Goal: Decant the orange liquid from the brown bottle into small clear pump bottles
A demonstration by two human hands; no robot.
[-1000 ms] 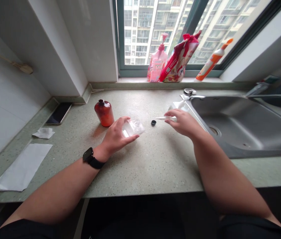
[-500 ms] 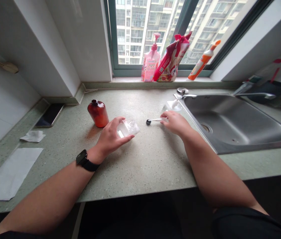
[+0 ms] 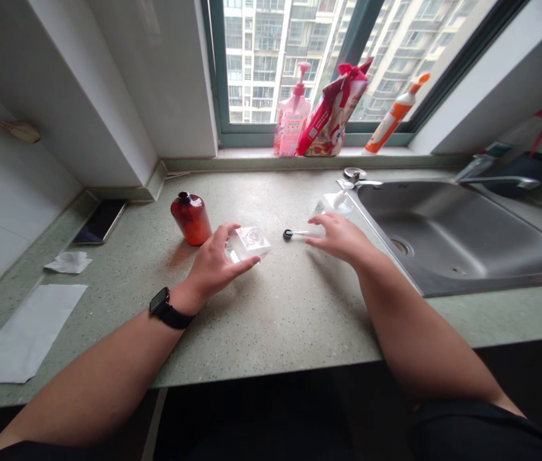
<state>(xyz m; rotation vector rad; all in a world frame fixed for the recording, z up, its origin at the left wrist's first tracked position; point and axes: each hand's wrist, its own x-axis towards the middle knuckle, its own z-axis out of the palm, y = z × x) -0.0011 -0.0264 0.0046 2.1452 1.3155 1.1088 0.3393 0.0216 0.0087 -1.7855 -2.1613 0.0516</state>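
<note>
My left hand (image 3: 213, 259) is curled around a clear square bottle (image 3: 252, 240), thumb on the near side and fingers on the far side. A brown-red bottle (image 3: 191, 219) without a cap stands just behind that hand. On the counter lies a thin white tube with a round black cap (image 3: 288, 235), the capped end pointing left. Beside the tube's right end is my right hand (image 3: 338, 238), its thumb and fingers apart and holding nothing. Just beyond the right hand sits a clear container with a white pump-like top (image 3: 341, 200), partly hidden by the fingers.
A steel sink (image 3: 463, 282) is set into the counter at right. A phone (image 3: 99, 221), crumpled tissue (image 3: 68, 262) and white paper sheet (image 3: 25, 333) lie at left. On the sill stand a pink pump bottle (image 3: 293, 121), red bag (image 3: 336, 112) and orange-white bottle (image 3: 391, 121).
My right hand has let go of the white tube and opened its fingers; the tube rests on the counter. The clear square bottle in my left hand has tipped slightly.
</note>
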